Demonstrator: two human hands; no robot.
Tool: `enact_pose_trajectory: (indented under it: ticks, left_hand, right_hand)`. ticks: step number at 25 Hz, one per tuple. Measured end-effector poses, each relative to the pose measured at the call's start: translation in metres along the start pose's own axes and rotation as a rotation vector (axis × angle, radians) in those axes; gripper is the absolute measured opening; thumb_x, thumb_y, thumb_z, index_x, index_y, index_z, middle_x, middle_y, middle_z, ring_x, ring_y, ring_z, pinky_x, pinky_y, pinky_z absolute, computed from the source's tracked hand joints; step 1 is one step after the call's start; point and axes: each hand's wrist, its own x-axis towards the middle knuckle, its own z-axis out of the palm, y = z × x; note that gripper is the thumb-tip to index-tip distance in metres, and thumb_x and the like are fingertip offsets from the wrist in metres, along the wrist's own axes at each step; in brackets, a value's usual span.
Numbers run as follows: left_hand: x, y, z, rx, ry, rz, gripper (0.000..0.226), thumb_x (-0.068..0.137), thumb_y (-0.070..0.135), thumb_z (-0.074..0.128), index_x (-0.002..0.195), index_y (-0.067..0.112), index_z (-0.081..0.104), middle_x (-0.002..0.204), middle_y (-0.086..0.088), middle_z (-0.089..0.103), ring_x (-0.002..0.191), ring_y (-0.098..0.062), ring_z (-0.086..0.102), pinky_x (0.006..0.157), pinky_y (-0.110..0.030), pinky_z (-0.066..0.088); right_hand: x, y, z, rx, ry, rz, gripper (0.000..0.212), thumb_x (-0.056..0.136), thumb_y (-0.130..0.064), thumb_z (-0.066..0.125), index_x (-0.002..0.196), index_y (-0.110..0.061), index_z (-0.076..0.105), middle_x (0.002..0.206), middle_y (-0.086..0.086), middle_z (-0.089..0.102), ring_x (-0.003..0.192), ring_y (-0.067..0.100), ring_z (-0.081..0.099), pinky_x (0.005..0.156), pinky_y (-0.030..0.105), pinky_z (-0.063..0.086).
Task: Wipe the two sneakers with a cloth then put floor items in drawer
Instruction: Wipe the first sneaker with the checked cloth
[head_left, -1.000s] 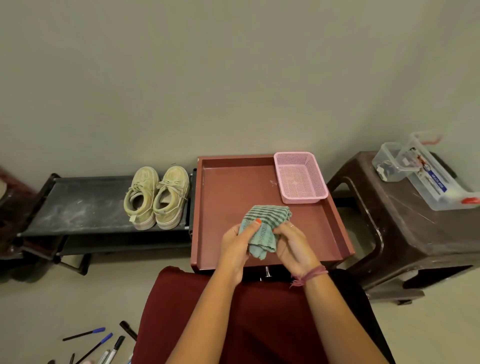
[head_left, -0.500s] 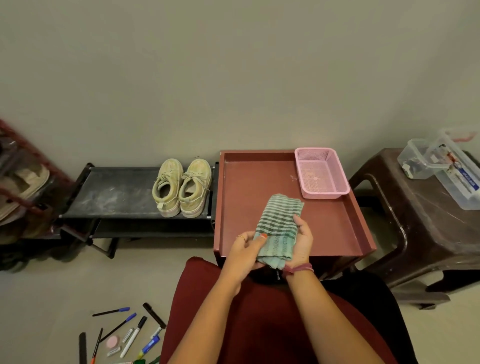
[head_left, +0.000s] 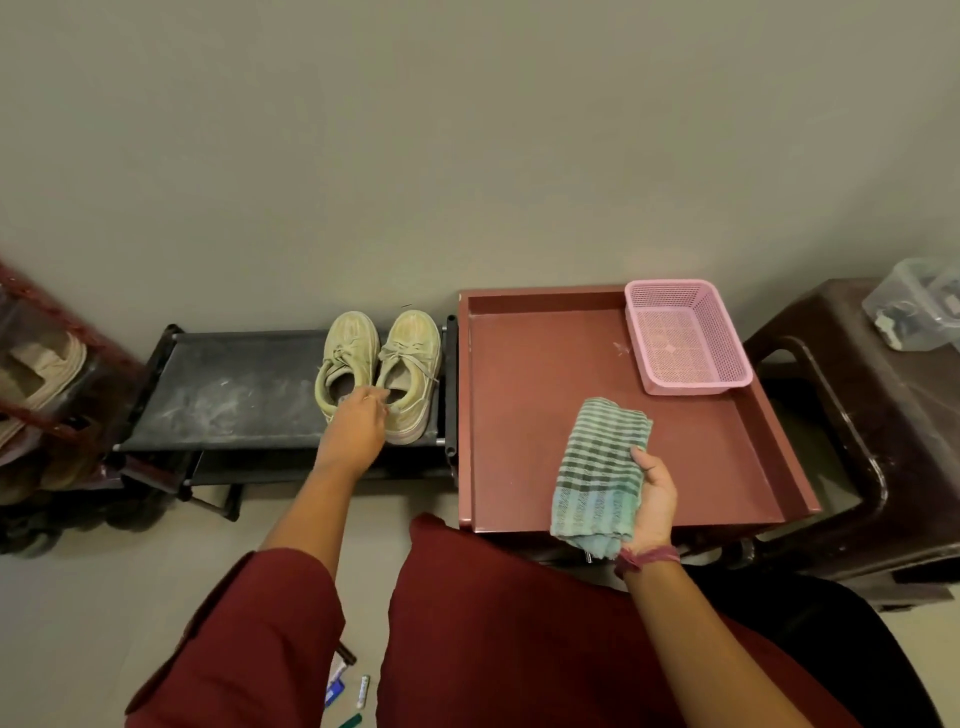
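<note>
Head: right fingers (head_left: 640, 457) round cloth (head_left: 597, 467) (folded)

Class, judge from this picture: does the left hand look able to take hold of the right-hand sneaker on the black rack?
Probably yes. The left hand already reaches the heel openings of both sneakers, at the right-hand sneaker, with nothing between. The right hand holds the cloth well aside.

Arms apart, both reaching forward.
Left hand (head_left: 358, 423) stretched far left, fingers extended; right hand (head_left: 655, 491) nearer, fingers curled.

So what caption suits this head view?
Left hand reaches the sneakers on the rack; right hand holds the cloth.
</note>
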Motion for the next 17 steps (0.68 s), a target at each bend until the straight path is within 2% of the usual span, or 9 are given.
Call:
enact_pose_trajectory:
  ticks: [2,4,6,7,9,11,14,17]
  left_hand:
    - [0.022,-0.01,-0.003,0.184,-0.183,0.11,0.038,0.1,0.008,0.04,0.137,0.007,0.049,0.139,-0.008,0.047,0.121,-0.029,0.051,0.102,-0.042,0.042]
    - [0.035,-0.014,-0.004,0.394,-0.32,0.172,0.04,0.098,0.005,0.042,0.137,0.009,0.047,0.141,-0.008,0.044,0.119,-0.029,0.052,0.1,-0.04,0.044]
    - [0.042,-0.014,-0.009,0.486,-0.368,0.193,0.037,0.095,0.004,0.044,0.132,0.009,0.051,0.138,-0.009,0.045,0.116,-0.029,0.054,0.095,-0.038,0.045]
    - [0.044,-0.014,-0.01,0.505,-0.376,0.188,0.036,0.095,0.005,0.044,0.129,0.01,0.053,0.136,-0.009,0.047,0.114,-0.029,0.055,0.092,-0.037,0.045]
    - [0.044,-0.013,-0.011,0.527,-0.352,0.165,0.033,0.094,0.007,0.044,0.125,0.013,0.056,0.132,-0.007,0.05,0.109,-0.028,0.057,0.086,-0.037,0.047]
    - [0.039,-0.013,-0.014,0.503,-0.282,0.114,0.03,0.092,0.005,0.045,0.119,0.014,0.056,0.128,-0.008,0.052,0.101,-0.029,0.059,0.079,-0.038,0.048]
    - [0.035,-0.003,-0.021,0.387,-0.189,0.057,0.03,0.089,0.0,0.049,0.117,0.01,0.054,0.125,-0.009,0.051,0.097,-0.03,0.058,0.077,-0.04,0.049]
    - [0.038,0.024,-0.039,0.223,-0.076,0.023,0.024,0.096,0.004,0.041,0.114,0.005,0.057,0.123,-0.013,0.054,0.1,-0.032,0.056,0.082,-0.041,0.044]
  right_hand:
    - [0.004,-0.001,-0.003,0.002,0.006,0.005,0.059,0.05,-0.025,0.077,0.106,-0.012,0.064,0.102,0.008,0.066,0.089,0.025,0.066,0.083,0.041,0.052]
    - [0.005,-0.005,-0.004,-0.006,0.009,0.008,0.041,0.062,-0.026,0.066,0.1,-0.01,0.065,0.094,0.008,0.068,0.08,0.024,0.069,0.077,0.04,0.055]
    - [0.005,-0.007,-0.001,-0.019,0.019,-0.007,0.038,0.067,-0.027,0.06,0.101,-0.01,0.063,0.09,0.007,0.069,0.076,0.023,0.07,0.072,0.039,0.056]
    - [0.007,-0.007,-0.001,-0.017,0.016,-0.022,0.044,0.062,-0.026,0.066,0.103,-0.01,0.063,0.092,0.008,0.069,0.077,0.023,0.07,0.073,0.039,0.057]
    - [0.011,-0.007,-0.003,-0.021,0.009,-0.044,0.069,0.042,-0.025,0.081,0.106,-0.01,0.063,0.095,0.009,0.07,0.08,0.024,0.07,0.074,0.041,0.057]
    - [0.012,-0.006,-0.003,-0.029,0.005,-0.041,0.081,0.031,-0.024,0.085,0.108,-0.01,0.062,0.096,0.009,0.07,0.081,0.025,0.07,0.075,0.041,0.057]
    - [0.011,-0.01,-0.005,-0.004,0.0,-0.041,0.082,0.029,-0.024,0.086,0.107,-0.011,0.062,0.094,0.008,0.07,0.079,0.024,0.07,0.075,0.041,0.057]
    - [0.003,-0.013,-0.001,0.004,-0.009,-0.022,0.078,0.033,-0.025,0.084,0.107,-0.012,0.062,0.096,0.007,0.068,0.082,0.025,0.068,0.077,0.04,0.056]
